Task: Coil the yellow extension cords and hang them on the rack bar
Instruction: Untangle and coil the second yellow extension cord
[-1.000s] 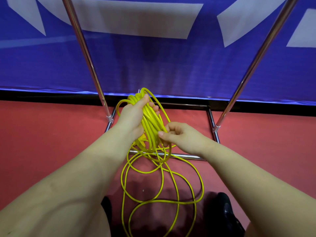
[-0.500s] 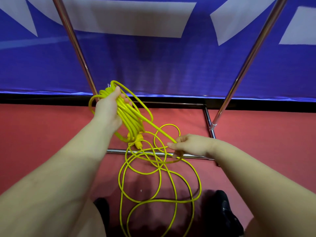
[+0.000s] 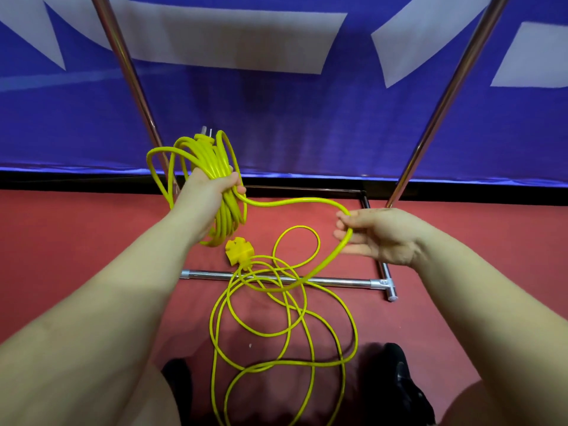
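The yellow cord (image 3: 295,305) lay partly in loose loops on the red floor (image 3: 92,241), across the rack's low chrome bar (image 3: 338,282), with its yellow socket block (image 3: 239,251) just above that bar. The left hand (image 3: 209,192) had its grip closed around a bundle of finished coils (image 3: 215,161), plug at the top. The right hand (image 3: 381,235), well apart, pinched the strand running between them, other fingers relaxed.
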Tool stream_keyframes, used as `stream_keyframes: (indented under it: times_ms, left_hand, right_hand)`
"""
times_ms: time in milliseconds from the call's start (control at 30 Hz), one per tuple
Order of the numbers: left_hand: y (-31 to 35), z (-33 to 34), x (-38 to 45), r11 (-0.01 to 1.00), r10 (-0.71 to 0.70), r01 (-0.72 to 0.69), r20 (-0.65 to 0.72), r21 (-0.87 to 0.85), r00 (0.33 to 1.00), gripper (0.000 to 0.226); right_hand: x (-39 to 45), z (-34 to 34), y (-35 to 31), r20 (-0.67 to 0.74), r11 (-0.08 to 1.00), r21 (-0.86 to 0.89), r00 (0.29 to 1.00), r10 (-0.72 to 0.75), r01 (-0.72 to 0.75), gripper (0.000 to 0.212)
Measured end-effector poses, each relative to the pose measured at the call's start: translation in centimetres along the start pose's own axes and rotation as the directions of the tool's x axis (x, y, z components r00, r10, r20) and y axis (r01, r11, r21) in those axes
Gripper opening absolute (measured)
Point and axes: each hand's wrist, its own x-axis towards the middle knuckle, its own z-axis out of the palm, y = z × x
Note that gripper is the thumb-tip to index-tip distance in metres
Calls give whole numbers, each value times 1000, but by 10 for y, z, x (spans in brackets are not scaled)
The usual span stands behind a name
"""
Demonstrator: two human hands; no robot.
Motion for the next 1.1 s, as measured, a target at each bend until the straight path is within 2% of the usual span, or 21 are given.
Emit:
stream_keyframes:
  times_ms: [133, 200, 300, 367, 467, 600, 833, 967, 1067, 1100]
  left_hand:
    - [-5, 14, -14, 979, -6, -25, 151, 203, 988, 11]
    - [-9, 23, -22, 975, -32, -22, 232, 222, 972, 13]
    - [-15, 34, -33, 957, -79, -33, 370, 288, 926, 4]
    - [-18, 40, -38, 933, -94, -79, 448, 352, 889, 13]
    - [-21, 46, -43, 927, -111, -85, 482, 366, 869, 20]
    - [-24, 50, -44, 937, -146, -34, 478, 348, 866, 14]
    - [-30, 49, -43, 919, -176, -25, 467, 393, 866, 27]
    - [-32, 52, -48, 881, -174, -54, 428, 471, 887, 37]
    - [-33, 54, -47, 915, -190, 6, 416, 404, 889, 27]
    - [-31, 55, -46, 934, -198, 49, 398, 353, 896, 23]
  right_hand:
    - [-3, 5, -4, -137, 945, 328, 990, 43, 5, 19]
    - [-2, 9, -4, -191, 905, 422, 981, 40, 45, 19]
    - [-2, 11, -7, -241, 829, 553, 969, 60, 86, 19]
    - [-3, 14, -9, -264, 791, 603, 961, 82, 98, 18]
    - [-6, 17, -12, -279, 748, 653, 955, 97, 115, 18]
    - [-4, 17, -15, -249, 690, 718, 959, 132, 92, 14]
    - [-1, 22, -19, -222, 674, 733, 969, 103, 96, 11]
    - [-3, 30, -22, -210, 734, 673, 975, 75, 88, 10]
    - [-1, 33, -22, -242, 807, 576, 970, 16, 130, 14]
    - [0, 34, -22, -242, 858, 496, 970, -11, 134, 18]
